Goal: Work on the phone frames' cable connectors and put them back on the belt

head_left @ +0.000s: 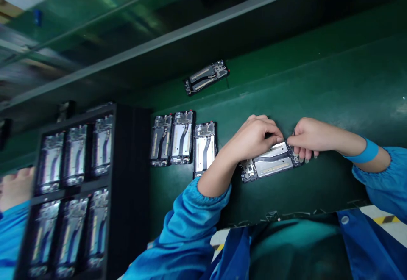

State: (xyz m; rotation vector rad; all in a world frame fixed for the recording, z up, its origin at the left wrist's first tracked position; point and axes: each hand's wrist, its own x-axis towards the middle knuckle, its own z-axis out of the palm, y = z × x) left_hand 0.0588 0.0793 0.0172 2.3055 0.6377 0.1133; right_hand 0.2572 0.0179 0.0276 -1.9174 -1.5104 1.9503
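Observation:
An opened smartphone (273,163) lies tilted on the green work surface in front of me, with its circuit board, flat cable and bare silvery battery bay showing. My left hand (256,134) rests over its upper edge, thumb and fingertips pinched together near the right end. Whatever sits between those tips is hidden. My right hand (307,138), with a blue band (365,151) round the wrist, is closed at the phone's right end. Its thumb presses against the curled fingers, and I cannot see what they hold. The two hands' fingertips are almost touching.
Left of my left arm lie similar opened phones (182,138) in a row, and another phone (206,76) lies farther back. A black tray (127,178) at the left holds several more. Another person's hand (15,189) is beside it. A shelf edge (171,38) crosses behind.

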